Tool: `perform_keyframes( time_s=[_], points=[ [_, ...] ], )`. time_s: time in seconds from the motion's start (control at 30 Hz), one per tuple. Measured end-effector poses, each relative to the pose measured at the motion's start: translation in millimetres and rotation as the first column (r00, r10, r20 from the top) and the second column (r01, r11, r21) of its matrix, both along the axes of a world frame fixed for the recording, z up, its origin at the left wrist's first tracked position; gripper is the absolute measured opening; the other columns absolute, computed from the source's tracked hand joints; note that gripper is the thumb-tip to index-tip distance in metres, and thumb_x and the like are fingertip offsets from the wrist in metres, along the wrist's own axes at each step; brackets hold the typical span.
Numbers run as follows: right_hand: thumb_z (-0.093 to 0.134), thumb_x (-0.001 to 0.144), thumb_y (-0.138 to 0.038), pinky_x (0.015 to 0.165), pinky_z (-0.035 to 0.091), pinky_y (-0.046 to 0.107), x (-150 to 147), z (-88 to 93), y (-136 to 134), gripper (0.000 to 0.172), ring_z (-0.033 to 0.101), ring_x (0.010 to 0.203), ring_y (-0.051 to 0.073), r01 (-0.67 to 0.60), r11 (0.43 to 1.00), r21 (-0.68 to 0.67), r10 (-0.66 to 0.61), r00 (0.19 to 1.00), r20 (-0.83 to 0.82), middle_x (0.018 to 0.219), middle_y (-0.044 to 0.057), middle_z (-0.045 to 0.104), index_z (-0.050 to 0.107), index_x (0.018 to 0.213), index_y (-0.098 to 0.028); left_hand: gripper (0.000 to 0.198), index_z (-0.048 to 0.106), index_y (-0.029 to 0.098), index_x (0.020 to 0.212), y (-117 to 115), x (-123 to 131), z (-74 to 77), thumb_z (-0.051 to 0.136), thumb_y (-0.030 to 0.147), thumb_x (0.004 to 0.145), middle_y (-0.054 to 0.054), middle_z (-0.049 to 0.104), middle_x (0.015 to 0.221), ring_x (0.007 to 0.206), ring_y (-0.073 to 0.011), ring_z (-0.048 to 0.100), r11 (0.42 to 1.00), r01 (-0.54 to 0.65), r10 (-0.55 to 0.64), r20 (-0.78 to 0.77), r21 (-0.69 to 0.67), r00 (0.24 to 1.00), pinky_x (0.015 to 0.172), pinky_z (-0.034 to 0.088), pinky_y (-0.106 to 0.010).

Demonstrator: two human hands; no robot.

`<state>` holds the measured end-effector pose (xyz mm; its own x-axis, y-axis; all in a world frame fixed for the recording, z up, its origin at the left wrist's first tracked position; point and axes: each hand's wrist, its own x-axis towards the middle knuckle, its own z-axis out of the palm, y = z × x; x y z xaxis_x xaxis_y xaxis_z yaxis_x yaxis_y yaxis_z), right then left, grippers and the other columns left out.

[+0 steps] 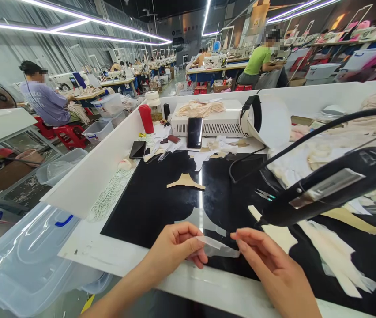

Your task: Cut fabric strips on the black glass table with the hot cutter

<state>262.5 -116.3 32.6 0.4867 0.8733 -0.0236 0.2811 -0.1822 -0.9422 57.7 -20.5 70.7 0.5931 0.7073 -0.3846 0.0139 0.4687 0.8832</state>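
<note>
Between my hands, above the front edge of the black work surface, is a thin translucent strip. My left hand pinches its left end between thumb and fingers. At its right end, my right hand has thumb and forefinger closed around the tip. Just beyond my hands, a translucent cut piece lies flat on the black surface. Farther back lies a beige curved piece. Cream fabric pieces are spread to the right of my right hand.
A black machine arm reaches in from the right, near small scissors. Behind are a phone, a white vented box and a red cup. Pale cords lie left. Two people sit at distant tables.
</note>
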Motion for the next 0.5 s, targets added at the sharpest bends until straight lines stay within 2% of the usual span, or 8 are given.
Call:
perform_keyframes(
  time_s=[0.07, 0.13, 0.23, 0.37, 0.5],
  points=[
    [0.068, 0.093, -0.066, 0.098, 0.062, 0.034, 4.3, -1.4, 0.7, 0.043, 0.076, 0.114, 0.028, -0.002, 1.0, -0.021, 0.001, 1.0, -0.015, 0.122, 0.008, 0.081, 0.076, 0.112, -0.028, 0.05, 0.069, 0.016, 0.084, 2.8, -1.9, -4.4, 0.088, 0.062, 0.08, -0.002, 0.073, 0.066, 0.055, -0.0118, 0.062, 1.0, 0.008, -0.008, -0.029, 0.0, 1.0, 0.064, 0.05, -0.025],
    [0.064, 0.096, -0.065, 0.106, 0.059, 0.036, 1.6, -1.6, 2.6, 0.041, 0.072, 0.125, 0.028, -0.046, 0.999, -0.003, 0.046, 0.998, -0.041, 0.131, 0.007, 0.078, 0.074, 0.114, -0.029, 0.049, 0.069, 0.016, 0.085, 5.0, -2.2, -8.6, 0.084, 0.063, 0.083, -0.001, 0.071, 0.064, 0.053, -0.011, 0.061, 1.0, 0.021, -0.021, -0.05, -0.003, 0.999, 0.062, 0.048, -0.024],
    [0.062, 0.098, -0.062, 0.099, 0.061, 0.033, -10.9, -0.2, 6.6, 0.037, 0.07, 0.128, 0.028, -0.125, 0.991, 0.045, 0.129, 0.988, -0.08, 0.134, 0.008, 0.077, 0.071, 0.112, -0.03, 0.05, 0.069, 0.016, 0.085, 7.2, -0.9, -11.8, 0.08, 0.065, 0.085, -0.001, 0.069, 0.062, 0.052, -0.0104, 0.059, 0.998, 0.056, -0.055, -0.074, 0.008, 0.996, 0.061, 0.047, -0.024],
    [0.066, 0.096, -0.061, 0.088, 0.063, 0.03, -22.2, 1.2, 13.5, 0.036, 0.073, 0.12, 0.028, -0.159, 0.987, 0.033, 0.161, 0.984, -0.08, 0.123, 0.008, 0.078, 0.072, 0.11, -0.029, 0.047, 0.07, 0.016, 0.087, 10.7, 0.1, -11.6, 0.077, 0.063, 0.088, 0.0, 0.068, 0.062, 0.052, -0.0106, 0.059, 0.995, 0.091, -0.087, -0.091, 0.048, 0.992, 0.059, 0.047, -0.023],
    [0.066, 0.099, -0.055, 0.079, 0.061, 0.025, -17.4, -1.5, 22.1, 0.029, 0.076, 0.089, 0.021, -0.216, 0.976, 0.04, 0.216, 0.976, 0.016, 0.094, 0.002, 0.078, 0.075, 0.094, -0.028, 0.04, 0.07, 0.015, 0.093, 16.1, -0.3, -13.4, 0.072, 0.055, 0.094, 0.001, 0.068, 0.063, 0.053, -0.0111, 0.059, 0.987, 0.124, -0.113, -0.111, 0.098, 0.987, 0.058, 0.048, -0.023]
  ],
)
